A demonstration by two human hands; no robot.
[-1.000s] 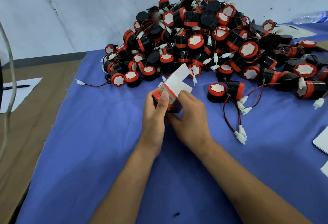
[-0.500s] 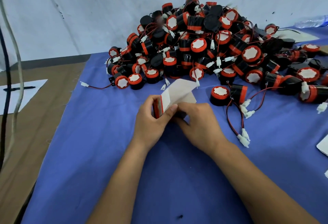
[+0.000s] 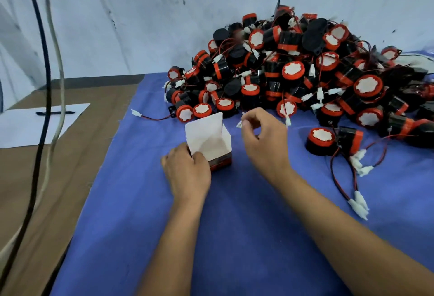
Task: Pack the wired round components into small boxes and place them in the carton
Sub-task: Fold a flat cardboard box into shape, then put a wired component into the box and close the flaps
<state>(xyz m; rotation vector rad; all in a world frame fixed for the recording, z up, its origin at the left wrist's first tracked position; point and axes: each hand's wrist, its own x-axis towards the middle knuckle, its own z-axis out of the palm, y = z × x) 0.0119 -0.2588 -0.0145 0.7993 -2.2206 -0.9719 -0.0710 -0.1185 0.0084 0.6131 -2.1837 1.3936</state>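
Standing upright on the blue table cloth [image 3: 141, 202], the small box [image 3: 212, 142] has its white lid flap raised. The left hand [image 3: 187, 173] grips the box's near left corner, fingers curled round it. Just right of the box, the right hand [image 3: 264, 142] hovers, fingers pinching a small white connector [image 3: 239, 124]. Behind the box lies the heap of wired round components [image 3: 305, 72].

pile [image 3: 305, 72] cut off at right edge, box [image 3: 211, 141] interior unseen

wall [image 3: 141, 14]: pale, scuffed | blue cloth [image 3: 141, 225] | brown tabletop [image 3: 35, 190]
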